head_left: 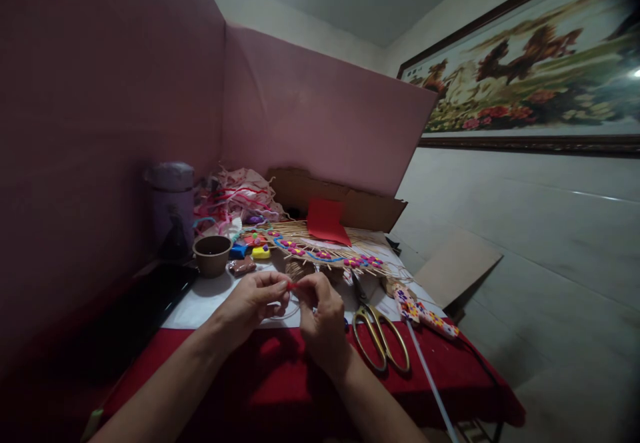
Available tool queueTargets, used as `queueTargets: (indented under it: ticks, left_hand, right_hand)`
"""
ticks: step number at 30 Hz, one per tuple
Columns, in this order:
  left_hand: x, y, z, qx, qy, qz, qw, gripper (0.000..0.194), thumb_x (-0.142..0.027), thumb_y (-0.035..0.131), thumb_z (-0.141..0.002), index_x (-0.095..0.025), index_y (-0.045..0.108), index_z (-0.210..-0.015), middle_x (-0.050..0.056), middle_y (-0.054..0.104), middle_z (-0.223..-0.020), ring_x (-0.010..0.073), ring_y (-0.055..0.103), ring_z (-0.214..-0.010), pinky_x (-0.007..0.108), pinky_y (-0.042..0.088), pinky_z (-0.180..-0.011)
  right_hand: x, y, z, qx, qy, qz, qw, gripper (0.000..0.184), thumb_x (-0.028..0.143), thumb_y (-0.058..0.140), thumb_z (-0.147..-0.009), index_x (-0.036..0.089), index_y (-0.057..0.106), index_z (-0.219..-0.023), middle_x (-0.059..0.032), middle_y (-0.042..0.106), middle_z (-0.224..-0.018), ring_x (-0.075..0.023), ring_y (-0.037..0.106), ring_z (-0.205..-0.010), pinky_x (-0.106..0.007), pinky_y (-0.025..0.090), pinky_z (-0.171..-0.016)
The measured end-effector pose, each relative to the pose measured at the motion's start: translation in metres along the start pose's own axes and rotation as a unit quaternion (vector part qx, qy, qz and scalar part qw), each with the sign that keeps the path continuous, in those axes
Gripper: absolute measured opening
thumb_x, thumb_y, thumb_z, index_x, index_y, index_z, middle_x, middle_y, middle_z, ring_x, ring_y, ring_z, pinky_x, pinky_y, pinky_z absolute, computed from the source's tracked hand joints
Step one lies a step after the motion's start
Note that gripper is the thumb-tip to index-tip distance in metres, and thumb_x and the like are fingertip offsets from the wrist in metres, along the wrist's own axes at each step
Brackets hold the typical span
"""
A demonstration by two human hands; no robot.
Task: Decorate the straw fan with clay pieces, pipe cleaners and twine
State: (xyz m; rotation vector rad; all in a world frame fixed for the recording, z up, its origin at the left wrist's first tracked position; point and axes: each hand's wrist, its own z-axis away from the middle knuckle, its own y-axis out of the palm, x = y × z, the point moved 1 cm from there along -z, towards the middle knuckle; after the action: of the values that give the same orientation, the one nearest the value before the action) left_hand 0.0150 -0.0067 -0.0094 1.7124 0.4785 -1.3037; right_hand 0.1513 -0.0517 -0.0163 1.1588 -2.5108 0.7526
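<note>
Two bare hands at a red-covered worktop (450, 380), seen from the head. The left hand (257, 302) and right hand (323, 313) meet above the near edge of a white sheet (187, 310). The fingers (277, 290) of the left hand are closed in a thumb-and-forefinger pinch on a small red piece (291, 286); those of the right hand are likewise pinched together at its other side. The red piece lies between the two sets of fingertips, raised off the sheet.

Beyond the hands: a band (325, 255) of thin sticks, bearing pink and yellow flowers and a wavy blue line; a red card (327, 221); a cardboard strip (370, 211). Left: a cup (213, 260) just beside blue, yellow and brown packets (243, 267), a purple flask (173, 220), and a heap of pink strips (245, 193). Right: gold-handled scissors (373, 336), lying with blades away from the viewer, and a flower-patterned glue gun (435, 320) near a translucent stick (430, 380). Upper right: a framed picture (520, 83) of horses and flowers; small dark marks near its upper left corner are too small to read.
</note>
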Motion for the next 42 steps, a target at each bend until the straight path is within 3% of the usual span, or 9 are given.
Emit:
queueTargets:
  ticks: [6,13,21,28,36,39,42]
  left_hand:
    - [0.0,0.0,0.001,0.013,-0.049,0.0,0.999,0.024,-0.032,0.074,-0.065,-0.014,0.059,-0.071,0.001,0.06,-0.063,0.0081,0.051,-0.052,0.019,0.039,-0.047]
    - [-0.001,0.003,-0.001,-0.046,0.028,-0.153,0.987,0.026,-0.037,0.069,-0.065,-0.014,0.057,-0.064,-0.003,0.051,-0.047,0.0075,0.043,-0.04,0.019,0.034,-0.038]
    - [-0.005,-0.002,0.003,0.061,0.024,-0.216,0.974,0.019,-0.031,0.068,-0.066,-0.013,0.06,-0.064,-0.004,0.048,-0.05,0.0066,0.039,-0.044,0.018,0.031,-0.038]
    - [0.0,0.004,0.001,-0.022,0.025,-0.155,0.987,0.03,-0.041,0.071,-0.064,-0.013,0.06,-0.069,0.001,0.061,-0.053,0.01,0.05,-0.045,0.019,0.037,-0.037]
    - [-0.003,0.008,0.003,-0.021,0.005,-0.127,0.992,0.027,-0.038,0.069,-0.067,-0.014,0.058,-0.072,0.001,0.061,-0.059,0.0129,0.056,-0.052,0.021,0.042,-0.039]
    - [-0.002,0.009,0.002,-0.02,0.028,-0.173,0.984,0.024,-0.036,0.065,-0.071,-0.014,0.056,-0.07,-0.002,0.058,-0.051,0.0108,0.053,-0.043,0.021,0.04,-0.039]
    - [-0.003,0.009,0.004,0.016,0.052,-0.232,0.971,0.022,-0.034,0.062,-0.074,-0.013,0.056,-0.07,-0.003,0.055,-0.045,0.0085,0.049,-0.037,0.02,0.035,-0.04]
  right_hand:
    - [0.0,0.001,0.002,-0.011,0.007,0.015,1.0,0.008,0.013,0.046,-0.085,0.019,0.049,-0.081,-0.0005,0.053,-0.072,-0.0138,0.052,-0.066,-0.025,0.039,-0.061]
    - [-0.004,0.0,0.003,0.041,-0.033,0.023,0.998,0.015,0.008,0.041,-0.084,0.02,0.051,-0.081,-0.0023,0.052,-0.075,-0.0157,0.051,-0.072,-0.027,0.039,-0.064]
    - [-0.001,-0.005,-0.003,0.087,0.036,-0.104,0.99,0.015,0.01,0.045,-0.081,0.02,0.051,-0.072,-0.0002,0.051,-0.072,-0.0134,0.05,-0.068,-0.024,0.038,-0.062]
    - [-0.001,-0.008,-0.003,0.003,0.045,-0.057,0.997,0.014,0.014,0.043,-0.087,0.019,0.051,-0.078,-0.0014,0.053,-0.074,-0.0144,0.051,-0.07,-0.026,0.039,-0.064]
    - [-0.001,-0.007,-0.003,0.004,0.018,-0.058,0.998,0.014,0.011,0.043,-0.087,0.019,0.053,-0.082,-0.0025,0.054,-0.077,-0.0148,0.052,-0.074,-0.027,0.04,-0.067]
    - [-0.002,-0.008,-0.002,0.02,-0.007,-0.062,0.998,0.016,0.01,0.042,-0.087,0.018,0.054,-0.08,-0.0028,0.053,-0.078,-0.0149,0.05,-0.074,-0.027,0.04,-0.067]
    - [-0.002,-0.009,-0.002,0.035,-0.004,-0.078,0.996,0.017,0.01,0.044,-0.086,0.019,0.055,-0.077,-0.0025,0.052,-0.078,-0.0147,0.05,-0.074,-0.027,0.039,-0.066]
